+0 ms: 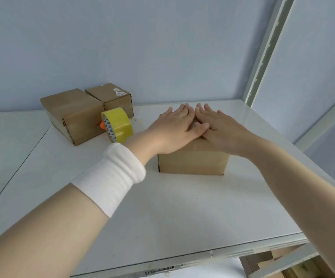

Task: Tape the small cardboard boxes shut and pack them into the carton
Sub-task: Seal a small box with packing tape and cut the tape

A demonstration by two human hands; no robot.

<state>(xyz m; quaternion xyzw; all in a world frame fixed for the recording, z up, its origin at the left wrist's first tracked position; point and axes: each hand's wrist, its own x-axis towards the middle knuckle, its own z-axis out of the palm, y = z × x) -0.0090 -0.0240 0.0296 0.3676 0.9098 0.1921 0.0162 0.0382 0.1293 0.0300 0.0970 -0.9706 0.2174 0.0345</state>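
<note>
- The box (192,161) I am working on sits at the centre of the frame on the white table (162,207); it is plain brown cardboard, squat and rectangular, its near face matte and faintly ribbed.
- My left hand (172,127) lies flat on its top, palm down, fingers straight and together, gripping nothing.
- My right hand (220,129) lies flat beside it in the same way, fingers stretched out, pressing on the top rather than closing round anything.
- The two hands touch along the thumbs in the middle of the top, so they hide most of that surface; I cannot tell whether tape lies beneath them.
- A thick white ribbed wristband (110,177), soft and cloth-like, wraps my left forearm, lower left of centre.
- The tape roll (117,124) stands on edge left of the box and apart from it: glossy yellow tape, with a printed inner core showing on its side.
- A small orange part (102,125) peeps out just behind the roll; what it belongs to I cannot tell.
- Two more boxes stand at the upper left of the table, touching each other: the nearer one (76,115) is larger with a smooth brown top, the farther one (110,97) is smaller and bears a small white label on top.
- The table is smooth and slightly glossy, with a straight near edge; a pale blue wall (142,47) rises behind it.
- A white metal upright (267,51) with a row of holes runs up the right of the frame.
</note>
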